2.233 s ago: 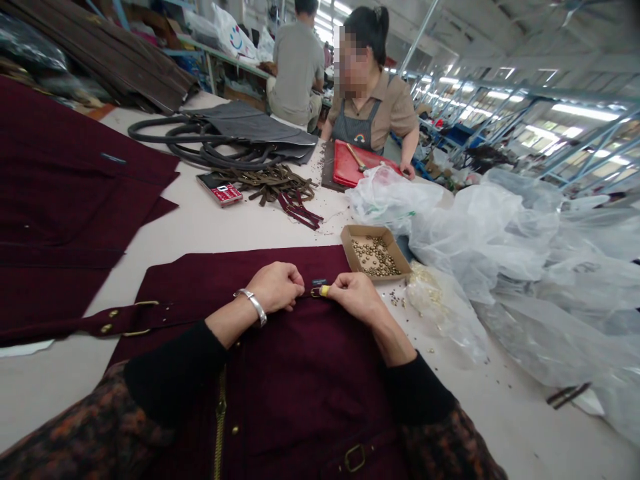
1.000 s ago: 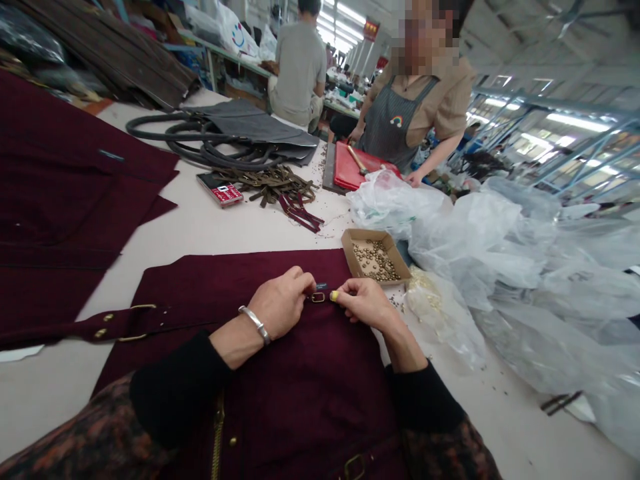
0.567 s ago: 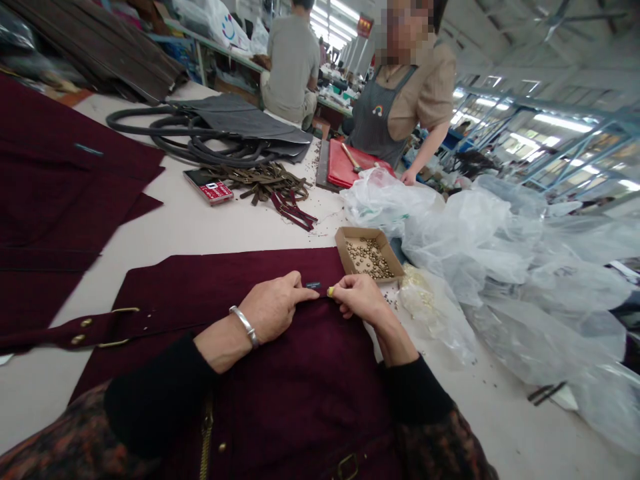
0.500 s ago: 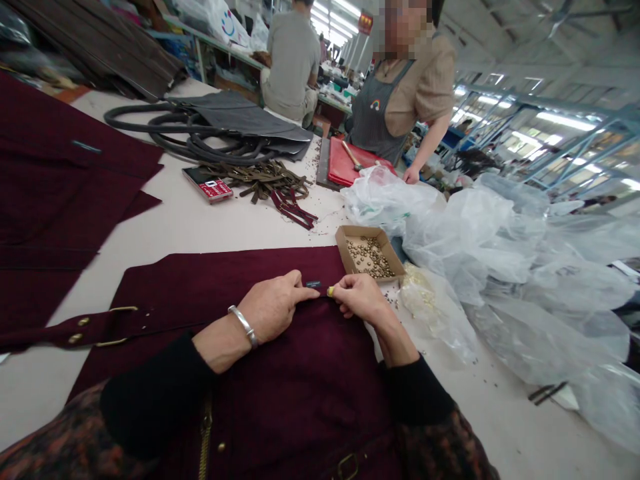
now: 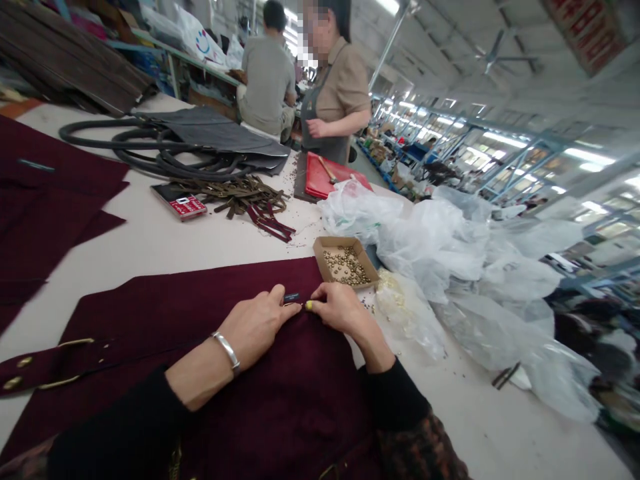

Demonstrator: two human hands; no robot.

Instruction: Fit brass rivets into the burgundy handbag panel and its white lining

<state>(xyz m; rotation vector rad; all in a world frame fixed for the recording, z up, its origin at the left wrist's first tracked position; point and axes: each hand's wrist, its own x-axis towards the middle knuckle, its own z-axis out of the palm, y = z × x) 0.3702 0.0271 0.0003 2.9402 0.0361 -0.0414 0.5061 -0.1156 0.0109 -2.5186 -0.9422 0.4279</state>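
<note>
A maroon fabric bag piece [image 5: 200, 287] lies under both my hands, with a small dark label [image 5: 291, 297] near its far edge. My left hand [image 5: 255, 327], with a silver bracelet [image 5: 227, 352] at the wrist, is closed on the fabric just below the label, one finger straight toward the right. Close beside its tip, my right hand [image 5: 340, 308] pinches at the same spot, with a yellow wrap on one digit. Whatever is between the right fingertips is too small to make out. An open cardboard box [image 5: 370, 280] of brass-coloured studs stands just beyond my right hand.
Clear plastic bags [image 5: 450, 253] spread along the right. Farther back are strap pieces [image 5: 245, 197], a small red-and-black box [image 5: 179, 201], a grey bag [image 5: 215, 130] and a hammer [image 5: 329, 171] on a red pad [image 5: 313, 177]. A co-worker [image 5: 345, 87] stands across the table.
The view has swung right, so the table things sit farther left. Both hands stay at the label. The co-worker's arm has risen from beside the red pad to the waist.
</note>
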